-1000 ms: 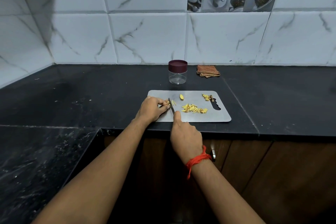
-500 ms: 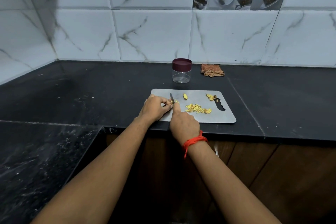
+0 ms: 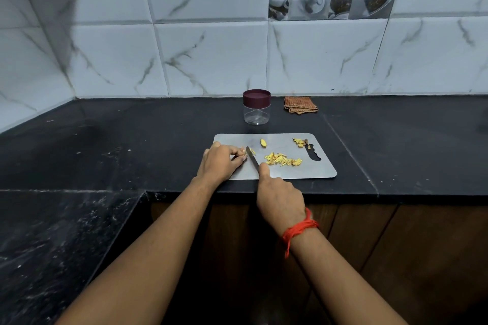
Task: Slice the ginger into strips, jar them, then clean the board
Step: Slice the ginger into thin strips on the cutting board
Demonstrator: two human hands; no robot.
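The black stone countertop [image 3: 132,145] meets the tiled wall at the rear and at the left. 3 items lie directly on it. 1 grey cutting board [image 3: 311,173] lies flat near the front edge. 1 clear jar [image 3: 256,111] with a maroon lid stands upright just behind the board. 1 folded brown cloth [image 3: 300,107] lies right of the jar, near the wall. A seam [image 3: 348,152] crosses the slab right of the board.

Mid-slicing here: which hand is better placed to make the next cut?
Right. The right hand grips the knife, with its blade on the cutting board beside the left hand. The left hand's curled fingers pin the ginger piece, which is mostly hidden beneath them.
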